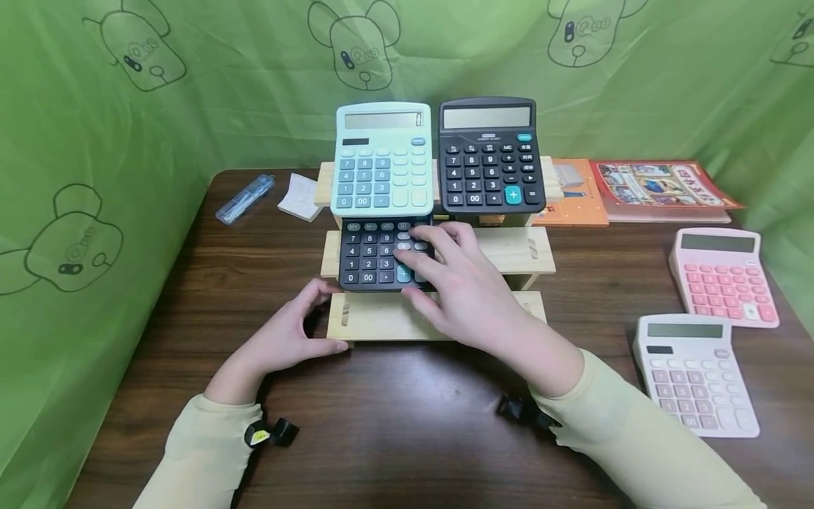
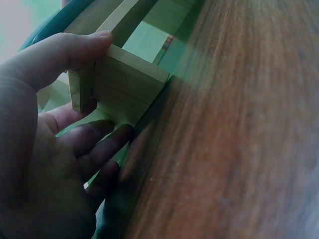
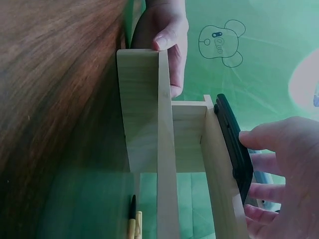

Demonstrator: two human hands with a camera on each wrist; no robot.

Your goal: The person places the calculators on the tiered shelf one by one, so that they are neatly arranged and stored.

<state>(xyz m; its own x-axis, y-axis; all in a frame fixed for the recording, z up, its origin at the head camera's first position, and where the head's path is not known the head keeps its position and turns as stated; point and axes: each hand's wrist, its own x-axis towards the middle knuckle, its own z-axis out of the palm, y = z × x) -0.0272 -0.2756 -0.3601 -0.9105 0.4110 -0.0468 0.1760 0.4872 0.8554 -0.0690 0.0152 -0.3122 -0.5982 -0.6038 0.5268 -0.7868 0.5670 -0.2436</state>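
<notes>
A three-step wooden stand [image 1: 381, 318] sits on the table. My left hand [image 1: 295, 332] grips the left end of its lowest step; in the left wrist view the thumb [image 2: 89, 45] lies against the board's edge, other fingers beneath and behind. On the middle step lies a black calculator [image 1: 369, 258], its right part covered by my right hand [image 1: 467, 293]. Fingertips of that hand rest on the keys, thumb at the near edge. Seen edge-on in the right wrist view, the calculator [image 3: 234, 144] leans on the step. A mint calculator [image 1: 381, 159] and a larger black one [image 1: 490, 155] stand on the top step.
To the right lie a pink calculator [image 1: 725, 276] and a white-and-pink one [image 1: 693, 375]. Behind them are a red book [image 1: 668, 187] and an orange booklet [image 1: 581, 194]. At the back left are a clear plastic case [image 1: 244, 198] and white paper [image 1: 300, 196]. Green cloth [image 1: 254, 92] hangs around the table.
</notes>
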